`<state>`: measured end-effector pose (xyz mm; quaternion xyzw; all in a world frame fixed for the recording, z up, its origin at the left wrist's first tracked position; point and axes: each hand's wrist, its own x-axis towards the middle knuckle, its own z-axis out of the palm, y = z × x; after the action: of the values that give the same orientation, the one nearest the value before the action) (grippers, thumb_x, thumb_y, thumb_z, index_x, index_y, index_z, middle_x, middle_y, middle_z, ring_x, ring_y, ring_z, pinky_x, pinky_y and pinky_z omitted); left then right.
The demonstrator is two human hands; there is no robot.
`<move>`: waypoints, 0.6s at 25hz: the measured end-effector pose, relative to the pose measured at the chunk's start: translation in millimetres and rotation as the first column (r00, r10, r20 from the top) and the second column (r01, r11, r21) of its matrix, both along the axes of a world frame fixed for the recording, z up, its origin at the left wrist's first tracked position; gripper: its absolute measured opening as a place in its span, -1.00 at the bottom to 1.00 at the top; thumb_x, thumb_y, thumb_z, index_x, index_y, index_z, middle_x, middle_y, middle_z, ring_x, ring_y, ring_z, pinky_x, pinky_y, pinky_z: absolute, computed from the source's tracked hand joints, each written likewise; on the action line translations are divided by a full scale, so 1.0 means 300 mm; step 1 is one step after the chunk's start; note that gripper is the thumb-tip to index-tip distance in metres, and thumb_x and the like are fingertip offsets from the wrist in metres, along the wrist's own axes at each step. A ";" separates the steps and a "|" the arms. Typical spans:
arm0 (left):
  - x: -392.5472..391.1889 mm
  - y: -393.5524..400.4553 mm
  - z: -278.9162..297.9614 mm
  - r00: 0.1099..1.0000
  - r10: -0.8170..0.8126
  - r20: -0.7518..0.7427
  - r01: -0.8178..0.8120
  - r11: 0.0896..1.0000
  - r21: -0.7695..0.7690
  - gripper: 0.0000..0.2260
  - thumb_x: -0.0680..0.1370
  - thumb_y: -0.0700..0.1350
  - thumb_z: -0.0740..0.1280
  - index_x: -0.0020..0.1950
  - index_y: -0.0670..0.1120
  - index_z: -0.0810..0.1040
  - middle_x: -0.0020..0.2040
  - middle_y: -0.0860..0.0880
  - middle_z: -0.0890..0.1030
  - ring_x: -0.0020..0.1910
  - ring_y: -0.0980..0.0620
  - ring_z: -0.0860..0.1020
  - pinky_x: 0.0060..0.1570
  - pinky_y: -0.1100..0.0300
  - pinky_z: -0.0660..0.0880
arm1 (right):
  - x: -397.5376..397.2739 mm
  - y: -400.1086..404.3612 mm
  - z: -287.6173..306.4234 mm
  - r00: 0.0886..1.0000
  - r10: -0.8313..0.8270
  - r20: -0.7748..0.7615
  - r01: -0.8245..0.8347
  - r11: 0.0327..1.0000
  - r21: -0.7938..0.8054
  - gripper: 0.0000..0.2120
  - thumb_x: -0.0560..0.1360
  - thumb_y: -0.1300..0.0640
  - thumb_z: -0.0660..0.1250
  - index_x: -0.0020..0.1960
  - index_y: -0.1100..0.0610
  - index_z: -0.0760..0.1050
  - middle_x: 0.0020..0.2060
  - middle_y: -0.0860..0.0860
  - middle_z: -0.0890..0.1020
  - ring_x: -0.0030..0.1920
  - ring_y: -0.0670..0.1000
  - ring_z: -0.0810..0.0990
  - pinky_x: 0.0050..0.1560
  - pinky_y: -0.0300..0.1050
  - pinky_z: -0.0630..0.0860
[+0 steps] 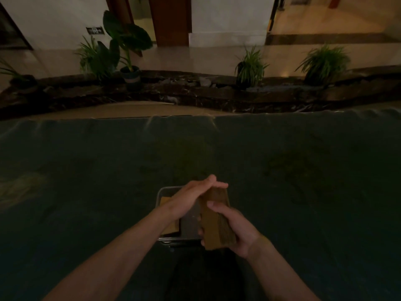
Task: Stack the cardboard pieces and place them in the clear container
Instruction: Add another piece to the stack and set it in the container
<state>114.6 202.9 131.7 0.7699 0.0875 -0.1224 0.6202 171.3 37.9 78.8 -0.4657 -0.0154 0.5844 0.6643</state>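
A thick stack of brown cardboard pieces (217, 216) stands on edge in my right hand (235, 231), which grips it from the right side and below. My left hand (193, 195) lies flat against the stack's far top end, fingers straight and together. Both hands hover over the clear container (165, 191), a small rectangular box near the middle of the table's front. Inside the container lies another cardboard piece (171, 227) on the left side, partly hidden by my left forearm.
The table is covered by a dark green cloth (303, 181). Beyond its far edge runs a dark stone ledge with potted plants (249, 68), and a large flat cardboard sheet (134, 109) lies behind the table.
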 end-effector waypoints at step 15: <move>-0.032 -0.055 -0.154 0.601 0.799 -0.028 -0.760 0.561 -0.328 -0.53 0.66 0.15 0.14 0.55 0.03 0.31 0.49 0.08 0.39 0.52 0.03 0.27 0.35 0.29 0.22 | 0.033 0.103 -0.009 0.858 -0.493 0.142 0.494 0.869 0.034 -0.33 0.17 -0.06 0.64 0.24 -0.03 0.54 -0.07 -0.01 0.76 -0.02 0.05 0.74 -0.07 0.02 0.63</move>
<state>104.9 186.3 85.6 0.5512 0.3602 0.2006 0.7254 181.1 68.7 76.3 -0.4969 0.0567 0.3593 0.7879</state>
